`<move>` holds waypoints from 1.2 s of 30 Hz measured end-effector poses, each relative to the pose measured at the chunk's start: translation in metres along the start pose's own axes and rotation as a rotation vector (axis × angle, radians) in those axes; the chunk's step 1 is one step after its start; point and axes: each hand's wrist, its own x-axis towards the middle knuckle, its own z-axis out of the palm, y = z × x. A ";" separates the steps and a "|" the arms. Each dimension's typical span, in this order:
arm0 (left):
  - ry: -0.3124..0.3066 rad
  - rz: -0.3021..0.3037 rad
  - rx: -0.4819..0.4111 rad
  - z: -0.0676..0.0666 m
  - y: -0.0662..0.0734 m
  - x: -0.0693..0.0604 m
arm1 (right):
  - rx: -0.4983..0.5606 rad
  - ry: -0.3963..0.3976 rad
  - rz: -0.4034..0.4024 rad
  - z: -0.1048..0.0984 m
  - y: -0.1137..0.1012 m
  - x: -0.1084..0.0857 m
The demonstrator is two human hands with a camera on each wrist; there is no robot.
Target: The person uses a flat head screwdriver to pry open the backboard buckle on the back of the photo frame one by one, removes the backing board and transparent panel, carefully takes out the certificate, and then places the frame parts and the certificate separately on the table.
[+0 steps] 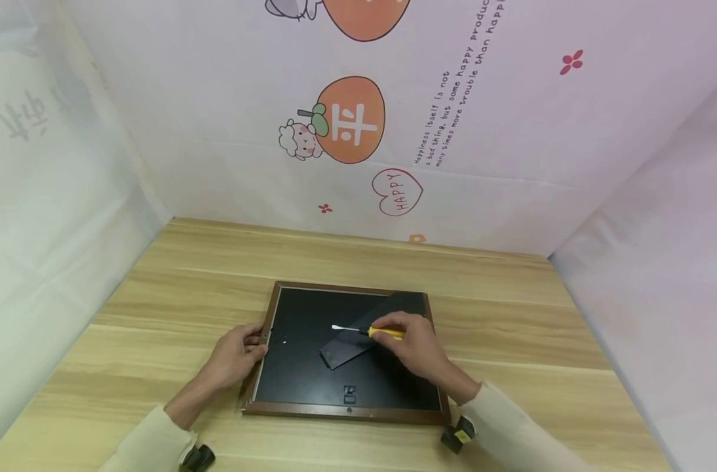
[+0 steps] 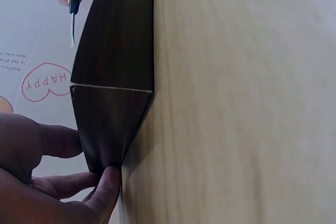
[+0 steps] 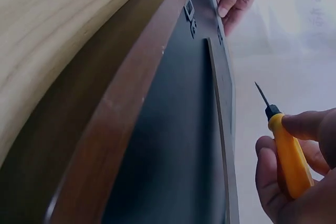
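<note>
A brown picture frame (image 1: 299,409) lies back side up on the table, its black backing board (image 1: 299,373) showing. Slantwise across the board runs a black easel leg (image 1: 342,350). A small metal fitting (image 1: 349,394) sits near the front rim. My left hand (image 1: 233,356) holds the frame's left edge, thumb and fingers against its side in the left wrist view. With my right hand (image 1: 414,344) I grip a screwdriver by its yellow handle (image 3: 292,156). Its metal shaft (image 1: 345,328) points left above the board, the tip apart from the frame.
The frame stands on a wood-grain table (image 1: 175,288). A printed white sheet (image 1: 234,177) rises behind the table's back edge, and pale sheets close both sides. A black wrist device (image 1: 460,434) sits at my right cuff, another (image 1: 199,457) at my left.
</note>
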 end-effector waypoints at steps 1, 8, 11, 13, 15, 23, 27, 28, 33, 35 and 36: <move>0.001 0.006 0.005 0.000 0.000 0.000 | 0.004 -0.007 -0.002 0.003 -0.001 0.001; 0.002 0.013 0.006 0.000 0.001 -0.001 | 0.047 -0.093 -0.034 0.022 -0.011 0.014; 0.007 0.005 0.007 0.000 0.000 -0.001 | 0.054 -0.133 -0.045 0.030 -0.015 0.020; 0.006 0.007 0.002 0.001 0.000 -0.001 | 0.057 -0.149 -0.054 0.034 -0.018 0.024; 0.006 0.008 -0.003 0.001 0.000 -0.001 | 0.058 -0.159 -0.061 0.037 -0.019 0.028; 0.016 0.008 0.005 0.001 0.001 0.000 | 0.084 -0.175 -0.049 0.048 -0.021 0.038; 0.018 0.014 0.003 0.000 0.002 0.001 | 0.104 -0.181 -0.055 0.051 -0.021 0.044; 0.019 0.014 0.002 0.000 0.003 0.000 | 0.107 -0.183 -0.050 0.052 -0.021 0.045; 0.021 0.018 0.009 0.001 0.003 -0.001 | 0.120 -0.215 -0.013 0.054 -0.022 0.049; 0.024 0.019 0.012 0.001 0.002 -0.001 | 0.117 -0.229 -0.008 0.055 -0.023 0.049; 0.024 0.018 0.013 0.001 0.002 -0.001 | 0.113 -0.236 -0.010 0.056 -0.023 0.050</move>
